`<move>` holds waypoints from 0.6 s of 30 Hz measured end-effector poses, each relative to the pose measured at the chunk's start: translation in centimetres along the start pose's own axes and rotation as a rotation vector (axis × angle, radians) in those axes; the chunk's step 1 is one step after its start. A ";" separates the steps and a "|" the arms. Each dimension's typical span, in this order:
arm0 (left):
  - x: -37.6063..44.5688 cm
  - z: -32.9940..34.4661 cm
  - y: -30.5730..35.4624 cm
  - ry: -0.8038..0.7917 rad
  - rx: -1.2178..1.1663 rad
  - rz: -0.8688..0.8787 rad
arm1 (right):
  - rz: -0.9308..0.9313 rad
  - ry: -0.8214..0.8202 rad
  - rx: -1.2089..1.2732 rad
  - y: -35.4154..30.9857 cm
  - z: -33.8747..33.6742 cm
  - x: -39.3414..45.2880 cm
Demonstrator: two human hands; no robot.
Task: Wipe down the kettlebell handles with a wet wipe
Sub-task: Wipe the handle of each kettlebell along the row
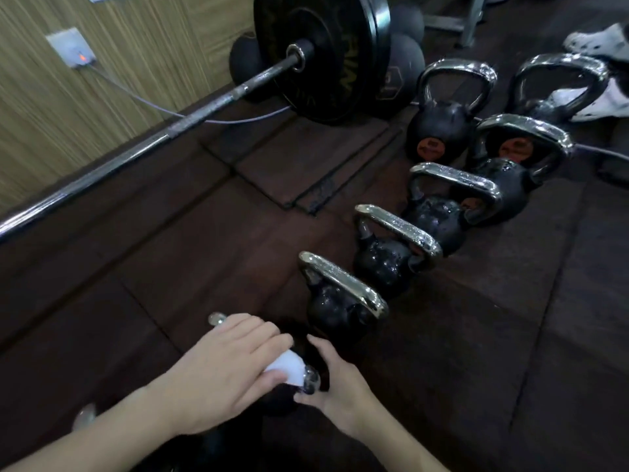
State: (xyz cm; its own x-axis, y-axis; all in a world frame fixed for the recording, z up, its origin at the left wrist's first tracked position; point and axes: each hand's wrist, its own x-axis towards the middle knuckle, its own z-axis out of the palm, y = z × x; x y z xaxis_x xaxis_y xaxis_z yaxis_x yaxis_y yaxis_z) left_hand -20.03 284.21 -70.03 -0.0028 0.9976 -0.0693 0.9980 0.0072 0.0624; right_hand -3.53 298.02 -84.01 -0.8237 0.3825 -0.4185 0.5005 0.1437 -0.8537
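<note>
Head view: our left hand [218, 373] closes its grip on a white wet wipe [287, 367], pressing it around the chrome handle [311, 381] of the nearest black kettlebell [282, 400] on the dark rubber floor [476, 335]. Our right hand [340, 386] rests half-curled against the kettlebell, gripping nothing visible.

- Dim indoor light; the dark floor [170, 267] swallows detail.
- Bright glints on the chrome kettlebell handles [398, 229].
- Overall softness; wide-angle bending at the edges.
</note>
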 end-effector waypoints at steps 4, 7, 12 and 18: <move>-1.7 -0.1 -3.8 0.008 -0.015 -0.023 | 0.010 0.056 -0.089 1.4 -3.5 -0.9; -1.6 -1.6 -4.9 0.009 -0.191 -0.165 | 0.033 0.166 -0.136 2.3 -7.2 -1.3; 1.6 -3.2 -5.7 0.277 -0.427 -0.510 | 0.036 0.215 -0.109 1.8 -11.1 -0.8; 9.9 -2.8 -5.2 0.456 -0.391 -0.371 | 0.030 0.172 -0.009 0.4 -10.6 1.5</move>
State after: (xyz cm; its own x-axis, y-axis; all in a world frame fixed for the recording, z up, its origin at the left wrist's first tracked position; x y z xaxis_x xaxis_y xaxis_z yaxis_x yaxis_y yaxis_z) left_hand -25.42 294.28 -68.28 -0.4504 0.8530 0.2635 0.8302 0.2916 0.4750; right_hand -1.72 308.28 -81.74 -0.7509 0.5374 -0.3839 0.5273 0.1378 -0.8384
